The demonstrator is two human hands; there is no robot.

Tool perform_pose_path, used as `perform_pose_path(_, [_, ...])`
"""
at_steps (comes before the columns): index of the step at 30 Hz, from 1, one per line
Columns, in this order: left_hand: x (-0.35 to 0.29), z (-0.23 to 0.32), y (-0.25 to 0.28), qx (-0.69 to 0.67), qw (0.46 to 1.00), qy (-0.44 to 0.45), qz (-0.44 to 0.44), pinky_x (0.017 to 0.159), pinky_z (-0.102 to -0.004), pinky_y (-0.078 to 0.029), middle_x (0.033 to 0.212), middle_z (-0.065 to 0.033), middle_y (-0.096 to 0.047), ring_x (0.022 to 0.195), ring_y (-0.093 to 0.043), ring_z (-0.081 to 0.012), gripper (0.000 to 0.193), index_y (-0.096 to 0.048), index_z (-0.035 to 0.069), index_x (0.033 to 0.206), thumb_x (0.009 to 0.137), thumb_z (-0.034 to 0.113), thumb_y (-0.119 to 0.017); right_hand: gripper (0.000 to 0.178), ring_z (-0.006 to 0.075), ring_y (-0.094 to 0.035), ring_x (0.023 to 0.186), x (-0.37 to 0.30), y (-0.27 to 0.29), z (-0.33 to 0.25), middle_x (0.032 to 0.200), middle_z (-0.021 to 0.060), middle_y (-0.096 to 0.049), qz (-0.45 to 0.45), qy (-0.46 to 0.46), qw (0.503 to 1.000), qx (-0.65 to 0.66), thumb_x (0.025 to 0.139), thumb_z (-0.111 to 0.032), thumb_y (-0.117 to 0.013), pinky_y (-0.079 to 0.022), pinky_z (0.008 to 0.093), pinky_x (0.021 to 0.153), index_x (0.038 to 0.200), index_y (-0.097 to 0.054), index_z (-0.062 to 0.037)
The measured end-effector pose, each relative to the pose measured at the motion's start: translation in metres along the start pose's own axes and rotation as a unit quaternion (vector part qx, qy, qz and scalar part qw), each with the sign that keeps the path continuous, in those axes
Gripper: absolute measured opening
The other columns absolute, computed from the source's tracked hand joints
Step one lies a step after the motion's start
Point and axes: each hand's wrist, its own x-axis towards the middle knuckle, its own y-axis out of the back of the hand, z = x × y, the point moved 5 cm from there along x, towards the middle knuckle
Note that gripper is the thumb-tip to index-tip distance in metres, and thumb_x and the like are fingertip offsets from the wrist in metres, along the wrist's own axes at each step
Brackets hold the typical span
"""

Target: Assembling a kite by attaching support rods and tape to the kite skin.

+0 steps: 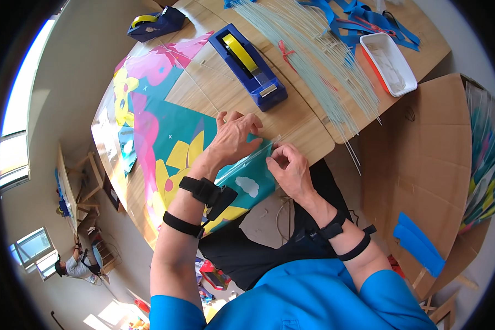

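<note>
A glossy teal sheet (184, 118) printed with pink shapes, yellow cartoon figures and a white cloud lies over the table's near left edge. My left hand (232, 137) rests on its upper edge, palm down, fingers apart and slightly bent. Close by, my right hand (291, 168) pinches the sheet's corner between thumb and fingers. A narrow clear strip (253, 154) runs along the edge between both hands; whether it is tape or a folded hem I cannot tell. Just beyond my hands stands a blue tape dispenser (267, 93) with a yellow-cored roll.
Thin pale rods (319, 66) lie in a loose bundle at the right, some jutting over the table edge. Beyond are blue straps (363, 16), a white-and-red tray (393, 66) and another tape dispenser (162, 25). A large cardboard box (423, 143) stands right; a person (80, 264) sits far left.
</note>
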Motion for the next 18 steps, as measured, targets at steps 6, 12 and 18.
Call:
perform_pose_path(6, [-0.002, 0.002, 0.011, -0.047, 0.998, -0.015, -0.046, 0.106, -0.0484, -0.022, 0.095, -0.0006, -0.063, 0.108, -0.052, -0.0221, 0.022, -0.072, 0.015, 0.095, 0.080, 0.031, -0.072, 0.015, 0.0209, -0.062, 0.077, -0.006, 0.013, -0.008, 0.091, 0.0105, -0.060, 0.014, -0.028, 0.999, -0.034, 0.081, -0.010, -0.071, -0.048, 0.0320, 0.063, 0.081, -0.059, -0.0008])
perform_pose_path(12, [-0.003, 0.003, 0.015, -0.104, 0.991, -0.028, -0.079, 0.102, -0.0428, -0.033, 0.091, -0.0018, -0.064, 0.104, -0.054, -0.0231, 0.022, -0.073, 0.013, 0.095, 0.081, 0.031, -0.073, 0.014, 0.0218, -0.061, 0.074, -0.013, 0.029, -0.053, 0.088, 0.0066, -0.057, 0.135, 0.201, 0.957, -0.160, 0.080, -0.002, -0.072, -0.050, 0.0312, 0.061, 0.094, -0.067, -0.0024])
perform_pose_path(18, [-0.007, 0.010, 0.019, -0.105, 0.991, -0.032, -0.070, 0.103, -0.0433, -0.031, 0.091, -0.0015, -0.063, 0.106, -0.054, -0.0222, 0.019, -0.074, 0.013, 0.091, 0.081, 0.029, -0.074, 0.019, 0.0216, -0.061, 0.073, -0.006, 0.019, -0.048, 0.088, 0.0080, -0.056, 0.114, 0.167, 0.970, -0.134, 0.079, -0.003, -0.074, -0.050, 0.0319, 0.061, 0.097, -0.069, -0.0014])
